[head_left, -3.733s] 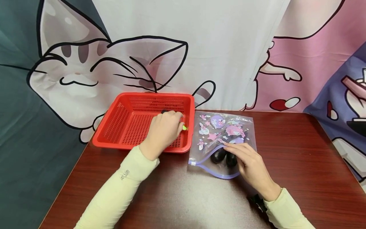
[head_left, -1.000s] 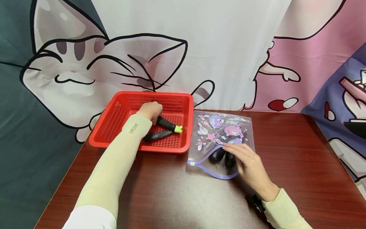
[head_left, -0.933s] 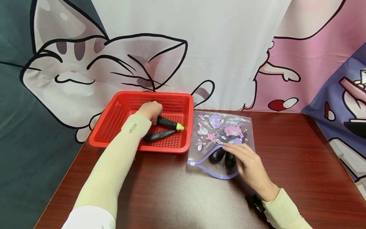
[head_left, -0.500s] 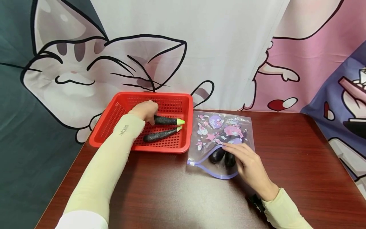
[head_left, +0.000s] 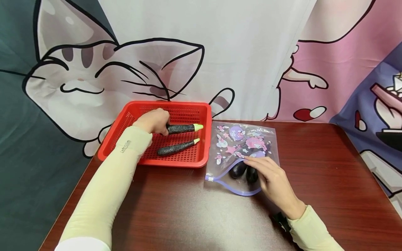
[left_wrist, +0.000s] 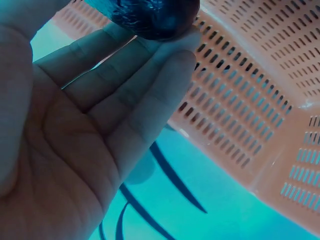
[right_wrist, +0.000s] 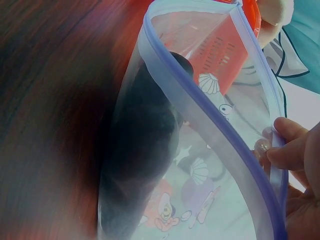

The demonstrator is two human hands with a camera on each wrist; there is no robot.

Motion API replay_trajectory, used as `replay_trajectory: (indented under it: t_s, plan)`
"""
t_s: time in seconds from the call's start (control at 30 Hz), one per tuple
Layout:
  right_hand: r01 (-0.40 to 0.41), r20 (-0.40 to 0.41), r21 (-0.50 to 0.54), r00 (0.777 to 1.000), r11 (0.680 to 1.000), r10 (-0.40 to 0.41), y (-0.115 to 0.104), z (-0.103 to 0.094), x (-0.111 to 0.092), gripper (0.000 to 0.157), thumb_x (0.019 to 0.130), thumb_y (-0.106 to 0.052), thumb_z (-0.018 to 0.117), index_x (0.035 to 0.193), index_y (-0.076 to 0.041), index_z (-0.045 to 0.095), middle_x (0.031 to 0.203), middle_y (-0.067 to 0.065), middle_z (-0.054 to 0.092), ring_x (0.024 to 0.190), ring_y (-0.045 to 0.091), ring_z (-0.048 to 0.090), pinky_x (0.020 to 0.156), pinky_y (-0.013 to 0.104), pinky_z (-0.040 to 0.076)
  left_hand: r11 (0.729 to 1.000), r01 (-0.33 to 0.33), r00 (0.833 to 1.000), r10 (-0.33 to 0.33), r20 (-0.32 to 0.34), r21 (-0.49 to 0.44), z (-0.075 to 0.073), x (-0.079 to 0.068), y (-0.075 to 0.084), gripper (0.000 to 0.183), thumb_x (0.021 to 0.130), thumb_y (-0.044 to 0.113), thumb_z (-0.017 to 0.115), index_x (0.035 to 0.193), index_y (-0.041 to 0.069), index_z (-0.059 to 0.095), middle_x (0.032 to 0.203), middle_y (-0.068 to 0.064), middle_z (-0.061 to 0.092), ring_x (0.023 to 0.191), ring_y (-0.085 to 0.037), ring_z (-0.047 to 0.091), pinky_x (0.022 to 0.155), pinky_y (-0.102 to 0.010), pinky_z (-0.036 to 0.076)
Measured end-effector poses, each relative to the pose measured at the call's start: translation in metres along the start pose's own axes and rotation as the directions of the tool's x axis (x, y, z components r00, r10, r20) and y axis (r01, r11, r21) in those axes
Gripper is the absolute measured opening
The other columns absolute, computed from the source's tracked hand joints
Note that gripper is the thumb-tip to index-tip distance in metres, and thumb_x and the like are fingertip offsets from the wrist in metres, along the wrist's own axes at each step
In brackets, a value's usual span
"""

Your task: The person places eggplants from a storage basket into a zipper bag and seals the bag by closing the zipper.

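Note:
My left hand [head_left: 157, 121] is inside the red basket [head_left: 209, 136], pinching the left end of a dark, bumpy cucumber [head_left: 181, 129] whose pale green tip points right. In the left wrist view the cucumber's rounded end [left_wrist: 160, 17] lies against my fingertips. A second cucumber [head_left: 176, 149] lies nearer the basket's front. My right hand [head_left: 276, 181] pinches the purple-edged mouth of a clear printed zip bag [head_left: 220, 167], holding it apart. Inside the bag are two dark, glossy, rounded-ended items [head_left: 238, 169]; one looks long in the right wrist view [right_wrist: 142, 145].
The basket and bag lie side by side on a dark wooden table [head_left: 194, 209]. Behind the table hangs a cloth [head_left: 245, 62] with cartoon figures. A white slider [head_left: 210, 179] sits at the left end of the bag's zip.
My left hand has moved left in the basket, drawing the cucumber back and turning it level, apart from the other one. My right hand has kept its hold on the bag.

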State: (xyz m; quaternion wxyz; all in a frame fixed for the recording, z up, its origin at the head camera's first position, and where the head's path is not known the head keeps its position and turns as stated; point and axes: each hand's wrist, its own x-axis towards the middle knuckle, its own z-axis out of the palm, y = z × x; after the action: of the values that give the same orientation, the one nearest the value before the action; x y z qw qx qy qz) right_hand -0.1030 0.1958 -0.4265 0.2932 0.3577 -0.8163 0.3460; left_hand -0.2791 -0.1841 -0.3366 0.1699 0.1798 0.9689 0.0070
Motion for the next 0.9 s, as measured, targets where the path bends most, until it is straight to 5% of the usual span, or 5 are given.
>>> replay_trajectory:
  t_s: [0.13,0.43,0.9]
  plan:
    - [0.001,0.001,0.000,1.000,1.000,-0.001,0.000,0.000,0.000,0.045,0.082,0.020,0.055,0.117,-0.002,0.072,0.120,0.010,0.071,0.102,0.027,0.065,0.103,0.017,0.039,1.000,-0.011,1.000,0.010,-0.023,-0.017,-0.003,-0.007,0.001,0.039,0.082,0.019,0.082,0.116,0.002,0.072,0.116,-0.015,0.069,0.105,-0.030,0.064,0.092,-0.048,0.051]
    - [0.001,0.003,0.002,1.000,1.000,-0.001,-0.001,0.001,0.002,0.047,0.081,0.021,0.056,0.117,-0.003,0.072,0.119,0.010,0.071,0.102,0.026,0.065,0.103,0.017,0.038,0.998,-0.057,0.994,0.054,-0.090,-0.023,-0.007,-0.028,0.005,0.029,0.083,0.021,0.078,0.106,0.005,0.075,0.095,-0.008,0.070,0.079,-0.023,0.061,0.081,-0.042,0.052]
    - [0.000,0.002,-0.013,1.000,1.000,0.000,0.000,0.000,0.001,0.046,0.082,0.019,0.055,0.118,-0.004,0.073,0.119,0.009,0.071,0.101,0.024,0.065,0.102,0.016,0.039,0.994,-0.075,0.978,0.057,-0.201,-0.081,-0.005,-0.066,0.023,0.028,0.084,0.025,0.072,0.106,0.009,0.074,0.086,-0.004,0.065,0.075,-0.021,0.057,0.068,-0.035,0.046]
